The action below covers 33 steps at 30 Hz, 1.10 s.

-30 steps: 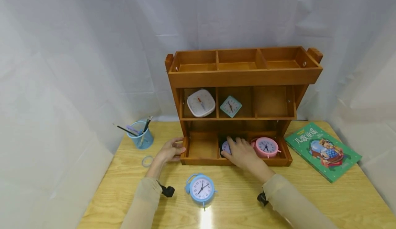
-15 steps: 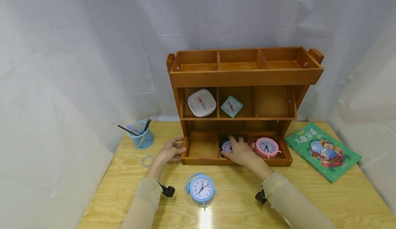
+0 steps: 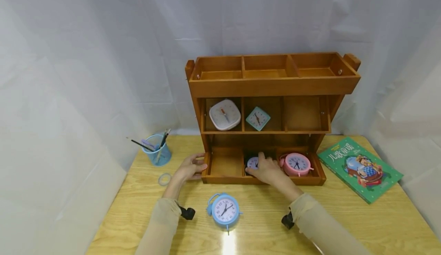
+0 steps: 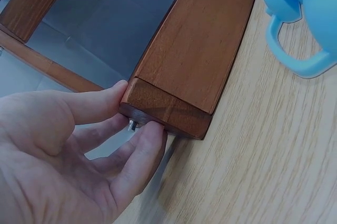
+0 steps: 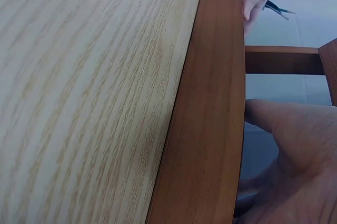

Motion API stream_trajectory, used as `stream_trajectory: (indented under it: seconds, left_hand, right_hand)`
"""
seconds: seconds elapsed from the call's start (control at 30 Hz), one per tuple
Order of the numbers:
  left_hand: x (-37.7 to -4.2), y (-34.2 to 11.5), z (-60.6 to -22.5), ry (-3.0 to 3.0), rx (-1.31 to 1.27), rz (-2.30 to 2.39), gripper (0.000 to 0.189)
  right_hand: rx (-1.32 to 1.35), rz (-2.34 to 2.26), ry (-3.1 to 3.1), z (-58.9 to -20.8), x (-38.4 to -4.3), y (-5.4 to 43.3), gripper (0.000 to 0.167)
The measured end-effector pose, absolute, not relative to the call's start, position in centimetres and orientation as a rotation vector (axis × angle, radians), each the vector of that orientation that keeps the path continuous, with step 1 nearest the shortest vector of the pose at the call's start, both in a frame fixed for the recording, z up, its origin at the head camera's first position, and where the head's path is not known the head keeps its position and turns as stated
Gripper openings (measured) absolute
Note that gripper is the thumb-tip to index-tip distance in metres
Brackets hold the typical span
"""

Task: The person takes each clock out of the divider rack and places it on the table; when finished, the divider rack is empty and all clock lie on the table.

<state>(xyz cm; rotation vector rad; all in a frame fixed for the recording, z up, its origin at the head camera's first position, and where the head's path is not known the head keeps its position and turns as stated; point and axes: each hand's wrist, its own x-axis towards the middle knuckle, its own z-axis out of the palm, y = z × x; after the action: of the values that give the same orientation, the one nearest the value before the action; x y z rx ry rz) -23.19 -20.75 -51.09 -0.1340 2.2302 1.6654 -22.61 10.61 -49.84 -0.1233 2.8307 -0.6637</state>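
one dark clock point(image 3: 252, 163) with a pale round face sits in the bottom middle compartment of the wooden rack point(image 3: 262, 87), and we find the right hand point(image 3: 270, 171) bent round it: in the head view the thumb lies at its lower left edge and a finger reaches the far side. the right wrist view hides the clock, so we cannot tell how firm that hold is. the left hand point(image 3: 188, 167) pinches the left end of the rack's bottom row between its fingertips. we judge the dark clock light, hard-shelled and a little slippery, with a front that could scratch or crack; we do best to take it by the rim, thumb opposite fingers, off the face. the rack we take for stiff and fairly heavy, best steadied at that end. against the frame from a second ago, we see the right hand slightly further right, uncovering more of the dial, while the left hand and the blue clock point(image 3: 225, 210) stay put
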Motion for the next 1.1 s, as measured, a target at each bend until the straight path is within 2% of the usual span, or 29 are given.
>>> stream_trajectory:
  seconds: [0.27, 0.67, 0.93, 1.1]
  left_hand:
    - [-23.3, -20.7, -51.3, 2.223, -0.143, 1.676, 0.059]
    - [-23.3, -20.8, -51.4, 2.224, -0.156, 1.676, 0.058]
    - [-23.2, -20.8, -51.1, 2.227, -0.148, 1.673, 0.060]
    - [-23.2, -20.7, -51.1, 2.231, -0.151, 1.671, 0.060]
  right_hand:
    - [-0.097, -0.697, 2.829, -49.7, -22.5, 10.5, 0.095]
    - [-0.204, -0.739, 2.879, -49.0, -22.7, 11.6, 0.064]
    - [-0.275, -0.818, 2.905, -49.0, -22.6, 12.0, 0.053]
    - [-0.259, -0.911, 2.860, -49.2, -22.8, 12.5, 0.053]
